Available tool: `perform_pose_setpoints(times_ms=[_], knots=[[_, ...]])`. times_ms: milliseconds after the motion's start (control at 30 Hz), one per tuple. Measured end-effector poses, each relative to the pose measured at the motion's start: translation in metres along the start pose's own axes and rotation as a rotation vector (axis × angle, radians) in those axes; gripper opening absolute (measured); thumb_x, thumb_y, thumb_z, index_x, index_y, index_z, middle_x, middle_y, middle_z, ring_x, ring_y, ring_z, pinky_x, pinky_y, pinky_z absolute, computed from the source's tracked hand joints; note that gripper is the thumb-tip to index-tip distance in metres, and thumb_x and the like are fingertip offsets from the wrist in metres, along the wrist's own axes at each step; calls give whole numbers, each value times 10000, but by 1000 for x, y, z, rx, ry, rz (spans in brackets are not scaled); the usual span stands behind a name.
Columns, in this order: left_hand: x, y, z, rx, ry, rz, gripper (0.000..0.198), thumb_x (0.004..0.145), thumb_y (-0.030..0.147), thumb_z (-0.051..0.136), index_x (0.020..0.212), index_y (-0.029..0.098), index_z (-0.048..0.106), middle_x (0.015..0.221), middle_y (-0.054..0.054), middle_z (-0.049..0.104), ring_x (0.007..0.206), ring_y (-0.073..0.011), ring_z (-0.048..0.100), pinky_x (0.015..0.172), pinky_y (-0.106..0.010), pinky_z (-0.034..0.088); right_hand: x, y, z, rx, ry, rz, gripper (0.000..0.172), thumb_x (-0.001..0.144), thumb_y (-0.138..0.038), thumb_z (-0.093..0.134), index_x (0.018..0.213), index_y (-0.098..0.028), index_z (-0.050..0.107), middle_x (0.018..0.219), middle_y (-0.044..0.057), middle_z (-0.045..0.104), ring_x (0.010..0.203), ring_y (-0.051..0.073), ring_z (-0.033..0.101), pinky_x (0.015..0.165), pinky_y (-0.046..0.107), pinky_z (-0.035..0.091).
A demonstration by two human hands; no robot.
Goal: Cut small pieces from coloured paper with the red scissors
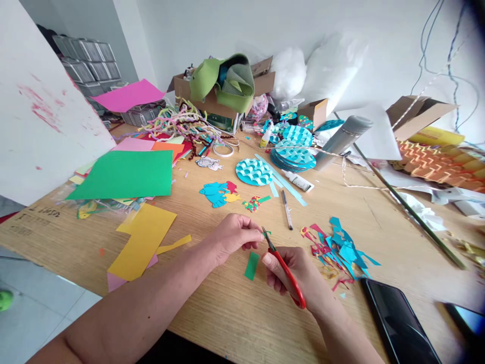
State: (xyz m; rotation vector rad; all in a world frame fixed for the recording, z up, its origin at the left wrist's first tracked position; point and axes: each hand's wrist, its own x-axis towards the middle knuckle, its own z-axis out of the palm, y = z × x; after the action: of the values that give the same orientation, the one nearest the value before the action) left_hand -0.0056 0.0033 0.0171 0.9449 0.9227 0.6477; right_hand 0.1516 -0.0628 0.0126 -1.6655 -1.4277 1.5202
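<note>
My left hand point(237, 233) pinches a small piece of green paper point(267, 234) near the middle of the table. In my right hand point(290, 270) are red-handled scissors point(285, 270), their narrow blades at the green piece, close to my left fingertips. A green paper strip point(251, 266) lies on the table below, between the hands. Just beyond my hands are small coloured paper bits point(251, 203) and a blue paper fish point(214, 194), with red and yellow cut shapes touching its right side. A black pen point(287, 210) lies beyond the scissors.
Paper scraps point(344, 247) and a black phone point(394, 318) are at right. Yellow point(146, 237) and green sheets point(125, 174) lie left. Farther back are a patterned blue disc point(253, 172), a glue tube point(299, 181), a grey cylinder point(343, 141) and a filled cardboard box point(182, 90).
</note>
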Motion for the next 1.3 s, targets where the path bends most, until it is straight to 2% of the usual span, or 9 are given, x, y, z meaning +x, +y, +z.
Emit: perform_pose_setpoints(times_ms=[433, 533, 633, 733, 967, 1167, 1300], knots=[[1, 0, -1, 27, 1, 9, 121, 561, 235, 664, 612, 144, 603, 481, 21, 561, 477, -75, 467, 497, -209, 337, 1, 3, -1, -25, 15, 5, 469, 728, -556, 669, 531, -155, 527, 443, 5, 570, 349, 79, 480, 345, 163, 343], [2, 3, -6, 83, 43, 27, 107, 586, 242, 647, 615, 148, 603, 492, 19, 566, 476, -78, 464, 497, -213, 339, 1, 2, -2, -5, 54, 2, 456, 722, -547, 678, 540, -156, 529, 444, 6, 577, 349, 83, 484, 346, 164, 347], [6, 4, -15, 242, 121, 47, 92, 624, 245, 621, 625, 155, 606, 525, 11, 588, 497, -91, 491, 502, -217, 349, 1, -1, -3, 23, 100, -3, 452, 708, -543, 687, 534, -157, 528, 447, 5, 577, 351, 83, 486, 348, 164, 357], [10, 1, -22, 495, 134, 44, 86, 661, 236, 597, 636, 158, 622, 573, -13, 631, 531, -116, 538, 498, -224, 351, 0, -4, -3, 34, 134, -1, 456, 692, -542, 696, 516, -156, 528, 441, 6, 570, 351, 84, 486, 349, 164, 356], [12, -7, -25, 1068, 214, 192, 127, 698, 217, 576, 665, 186, 695, 679, -45, 707, 608, -160, 610, 557, -252, 398, -1, -6, -4, 39, 155, -24, 454, 701, -529, 689, 504, -153, 529, 433, 8, 560, 347, 81, 473, 349, 166, 347], [4, 0, -21, 1308, 250, 193, 176, 742, 240, 565, 679, 203, 726, 688, -71, 709, 648, -191, 629, 586, -275, 410, -1, -6, -4, 52, 158, -16, 450, 687, -530, 700, 512, -154, 528, 438, 11, 571, 347, 81, 475, 347, 164, 340], [1, 2, -19, 1376, 302, 192, 194, 763, 237, 554, 713, 213, 740, 749, -89, 721, 726, -218, 649, 643, -295, 447, -1, -7, -4, 35, 147, -18, 465, 688, -556, 690, 514, -158, 524, 444, 16, 575, 352, 88, 481, 354, 172, 337]])
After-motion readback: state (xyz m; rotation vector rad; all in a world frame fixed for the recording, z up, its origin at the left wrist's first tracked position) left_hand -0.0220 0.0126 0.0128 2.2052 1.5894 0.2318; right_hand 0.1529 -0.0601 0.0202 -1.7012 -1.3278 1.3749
